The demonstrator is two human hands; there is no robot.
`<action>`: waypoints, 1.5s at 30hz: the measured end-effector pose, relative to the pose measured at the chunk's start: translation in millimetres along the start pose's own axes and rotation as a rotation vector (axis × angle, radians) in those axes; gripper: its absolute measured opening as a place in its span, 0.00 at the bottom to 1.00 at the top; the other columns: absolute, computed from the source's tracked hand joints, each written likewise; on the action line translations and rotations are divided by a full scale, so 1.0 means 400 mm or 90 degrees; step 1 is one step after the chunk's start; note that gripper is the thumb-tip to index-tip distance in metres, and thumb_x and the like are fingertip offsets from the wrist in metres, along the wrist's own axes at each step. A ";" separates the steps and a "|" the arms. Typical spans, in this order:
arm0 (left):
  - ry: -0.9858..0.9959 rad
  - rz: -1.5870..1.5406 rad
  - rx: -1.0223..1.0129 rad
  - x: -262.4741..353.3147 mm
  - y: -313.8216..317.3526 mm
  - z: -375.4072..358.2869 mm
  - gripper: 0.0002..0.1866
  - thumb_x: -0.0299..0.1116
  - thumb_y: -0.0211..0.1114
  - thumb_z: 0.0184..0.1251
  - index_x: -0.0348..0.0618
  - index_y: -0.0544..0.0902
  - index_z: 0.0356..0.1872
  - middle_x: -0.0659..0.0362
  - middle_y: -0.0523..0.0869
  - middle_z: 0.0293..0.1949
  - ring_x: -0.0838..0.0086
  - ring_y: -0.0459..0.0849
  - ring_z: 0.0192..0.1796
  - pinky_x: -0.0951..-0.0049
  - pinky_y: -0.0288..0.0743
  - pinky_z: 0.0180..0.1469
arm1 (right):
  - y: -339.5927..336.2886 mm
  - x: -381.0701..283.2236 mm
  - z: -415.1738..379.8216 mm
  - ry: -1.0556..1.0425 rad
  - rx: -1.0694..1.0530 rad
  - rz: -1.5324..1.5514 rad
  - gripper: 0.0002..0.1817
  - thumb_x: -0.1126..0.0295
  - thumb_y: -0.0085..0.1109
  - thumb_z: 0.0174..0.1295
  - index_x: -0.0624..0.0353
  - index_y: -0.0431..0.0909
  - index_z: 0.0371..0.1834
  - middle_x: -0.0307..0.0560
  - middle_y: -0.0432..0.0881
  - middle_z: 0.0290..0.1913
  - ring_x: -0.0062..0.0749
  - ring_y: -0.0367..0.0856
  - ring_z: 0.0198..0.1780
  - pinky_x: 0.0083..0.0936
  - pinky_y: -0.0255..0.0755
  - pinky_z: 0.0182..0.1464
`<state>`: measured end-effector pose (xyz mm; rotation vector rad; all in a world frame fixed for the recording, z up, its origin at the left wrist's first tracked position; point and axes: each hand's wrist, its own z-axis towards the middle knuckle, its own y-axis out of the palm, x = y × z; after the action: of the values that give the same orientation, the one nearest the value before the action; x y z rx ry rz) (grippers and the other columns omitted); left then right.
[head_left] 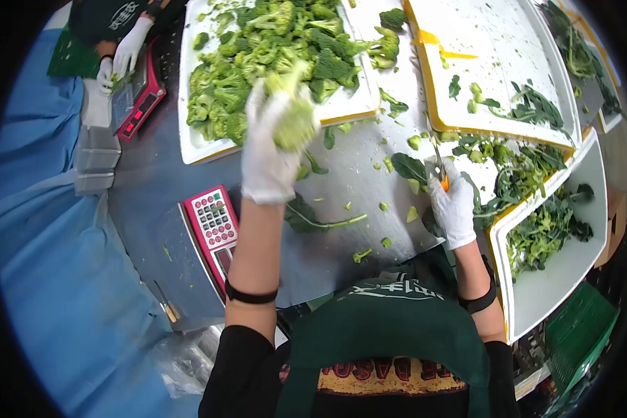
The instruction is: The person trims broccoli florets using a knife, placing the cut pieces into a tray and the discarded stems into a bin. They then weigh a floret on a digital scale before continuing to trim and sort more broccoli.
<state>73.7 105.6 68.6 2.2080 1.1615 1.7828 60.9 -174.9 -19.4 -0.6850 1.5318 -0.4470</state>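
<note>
My left hand (268,157), in a white glove, is closed around a pale green broccoli piece (295,125), slightly blurred, over the near edge of a white foam box (216,150) heaped with cut broccoli (258,66). Low above the metal table (327,258), my gloved right hand (454,212) grips a pair of scissors (437,166); an orange part of the handle shows and the blades point away from me. Broccoli leaves (409,167) lie beside this hand. Between my hands, a long-stemmed leaf (303,214) and small green scraps are scattered on the metal.
At right stand a foam box (494,42) with a few leaves and scraps, and a white bin (557,296) of trimmings. A pink-and-white scale (216,216) sits by my left forearm. Far left, another person's gloved hands (129,52) are at a red scale (141,104).
</note>
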 end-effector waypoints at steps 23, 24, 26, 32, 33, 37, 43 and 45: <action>-0.218 -0.011 -0.189 -0.094 -0.016 -0.148 0.25 0.45 0.52 0.75 0.35 0.69 0.63 0.47 0.78 0.56 0.60 0.80 0.58 0.59 0.81 0.54 | 0.011 -0.218 -0.010 0.142 -0.237 0.506 0.11 0.69 0.67 0.63 0.61 0.80 0.45 0.35 0.81 0.34 0.16 0.74 0.34 0.17 0.71 0.38; -0.204 0.030 -0.177 -0.091 -0.008 -0.154 0.25 0.43 0.53 0.75 0.36 0.68 0.64 0.48 0.77 0.57 0.61 0.79 0.59 0.60 0.80 0.54 | -0.004 -0.224 -0.010 0.197 -0.255 0.550 0.10 0.69 0.68 0.63 0.61 0.80 0.43 0.35 0.82 0.33 0.16 0.75 0.32 0.17 0.71 0.37; -0.157 0.103 -0.178 -0.096 -0.001 -0.164 0.25 0.38 0.56 0.74 0.38 0.66 0.67 0.49 0.76 0.59 0.62 0.78 0.60 0.63 0.80 0.54 | -0.018 -0.237 -0.013 0.262 -0.248 0.609 0.08 0.70 0.68 0.63 0.60 0.79 0.37 0.37 0.82 0.30 0.15 0.74 0.27 0.15 0.69 0.30; -0.147 0.123 -0.203 -0.118 -0.020 -0.162 0.26 0.40 0.52 0.77 0.42 0.63 0.71 0.53 0.75 0.61 0.67 0.79 0.60 0.67 0.78 0.55 | -0.025 -0.237 -0.029 0.248 -0.240 0.578 0.07 0.69 0.65 0.65 0.61 0.79 0.36 0.36 0.82 0.29 0.14 0.73 0.26 0.16 0.66 0.28; -0.158 0.114 -0.199 -0.117 -0.013 -0.165 0.26 0.42 0.51 0.78 0.42 0.63 0.71 0.53 0.76 0.61 0.68 0.79 0.60 0.67 0.78 0.55 | -0.024 -0.234 -0.031 0.231 -0.238 0.563 0.07 0.69 0.64 0.66 0.61 0.79 0.36 0.36 0.82 0.29 0.14 0.72 0.26 0.16 0.66 0.28; -0.204 0.098 -0.194 -0.137 -0.007 -0.166 0.26 0.48 0.48 0.79 0.42 0.65 0.69 0.53 0.78 0.59 0.68 0.81 0.57 0.68 0.81 0.49 | -0.013 -0.222 -0.039 0.173 -0.232 0.565 0.07 0.68 0.62 0.67 0.62 0.81 0.38 0.35 0.81 0.27 0.13 0.71 0.26 0.17 0.66 0.29; -0.333 -0.098 -0.102 -0.176 0.000 -0.179 0.21 0.53 0.49 0.77 0.47 0.75 0.54 0.55 0.86 0.38 0.68 0.85 0.29 0.75 0.76 0.24 | 0.017 -0.178 -0.044 -0.155 -0.073 0.167 0.12 0.74 0.63 0.56 0.56 0.81 0.44 0.42 0.80 0.29 0.29 0.77 0.27 0.26 0.70 0.29; -0.355 -0.088 -0.053 -0.169 0.001 -0.183 0.22 0.52 0.50 0.77 0.45 0.71 0.59 0.53 0.84 0.43 0.67 0.85 0.35 0.72 0.78 0.27 | -0.007 -0.170 -0.039 -0.329 -0.021 -0.111 0.19 0.76 0.64 0.47 0.54 0.80 0.46 0.45 0.77 0.29 0.39 0.79 0.28 0.32 0.72 0.29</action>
<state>7.9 37.4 38.0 2.2870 1.0502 1.0340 44.9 -134.0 35.0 -0.8856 0.9983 -0.3400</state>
